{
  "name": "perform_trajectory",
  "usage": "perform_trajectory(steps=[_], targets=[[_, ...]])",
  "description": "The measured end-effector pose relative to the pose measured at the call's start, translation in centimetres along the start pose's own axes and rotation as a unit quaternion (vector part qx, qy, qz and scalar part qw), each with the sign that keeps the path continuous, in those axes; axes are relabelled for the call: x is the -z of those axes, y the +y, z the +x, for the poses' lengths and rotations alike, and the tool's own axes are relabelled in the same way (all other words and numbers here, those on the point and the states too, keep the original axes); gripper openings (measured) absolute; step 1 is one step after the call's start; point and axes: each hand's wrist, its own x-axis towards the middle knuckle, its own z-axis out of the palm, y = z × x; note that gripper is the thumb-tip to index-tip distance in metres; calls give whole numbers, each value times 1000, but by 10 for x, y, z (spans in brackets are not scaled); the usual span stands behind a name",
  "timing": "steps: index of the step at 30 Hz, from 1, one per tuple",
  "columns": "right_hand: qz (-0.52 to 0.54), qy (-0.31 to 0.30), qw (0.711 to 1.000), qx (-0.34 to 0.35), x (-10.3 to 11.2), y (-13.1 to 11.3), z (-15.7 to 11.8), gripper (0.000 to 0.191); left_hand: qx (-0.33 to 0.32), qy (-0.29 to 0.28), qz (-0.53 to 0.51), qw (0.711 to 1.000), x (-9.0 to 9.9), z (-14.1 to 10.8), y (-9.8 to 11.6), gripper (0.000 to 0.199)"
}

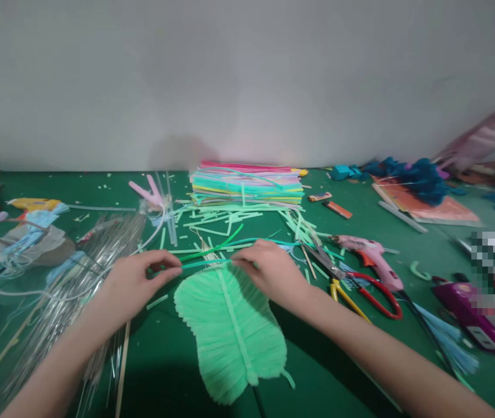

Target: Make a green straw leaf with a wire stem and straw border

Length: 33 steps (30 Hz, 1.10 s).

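Observation:
Between my two hands a teal pipe cleaner point(206, 263) is stretched nearly level. My left hand point(147, 276) pinches its left end between thumb and fingertips. My right hand point(264, 267) grips it farther right, with the fingers curled and partly hidden from view. Just below, a large light green leaf point(234, 331) made of pipe cleaners lies on the green table point(155, 371); a pale midrib runs down it to a dark stem at the bottom. A darker green pipe cleaner point(230, 237) lies beyond my hands.
A bundle of coloured pipe cleaners point(247, 188) lies by the wall, with cut pieces before it. On the right are red-handled scissors point(373, 293), a pink glue gun point(373, 255) and a purple device point(469, 319). Silver wires point(112, 244) and a yellow glue gun point(36, 204) lie left.

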Motion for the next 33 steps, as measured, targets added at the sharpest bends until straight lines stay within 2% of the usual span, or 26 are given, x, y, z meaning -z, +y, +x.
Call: perform_trajectory(steps=[4,8,13,16,20,25,29,33], targets=[[53,-24,993,-106,18,11,-4,15,64,5,88,994,16,-13,-7,36],[126,-32,980,-149,17,-1,0,13,110,-68,119,985,6,-25,10,33],[19,-47,994,-95,-1,-13,5,10,108,-124,134,977,-12,-28,26,35],[-29,-59,995,-68,-6,-16,6,11,149,-168,35,974,-17,-31,23,35],[-69,-74,994,-43,-10,-20,5,11,188,-215,-92,954,-22,-35,16,35],[-44,-54,997,-27,-15,-24,6,19,193,-240,-131,942,-26,-37,13,33],[-27,-66,997,-17,-16,-28,5,21,196,-249,-144,937,-26,-36,12,29],[69,-66,995,-32,-11,-32,-2,29,179,-213,-84,957,-19,-34,13,24]])
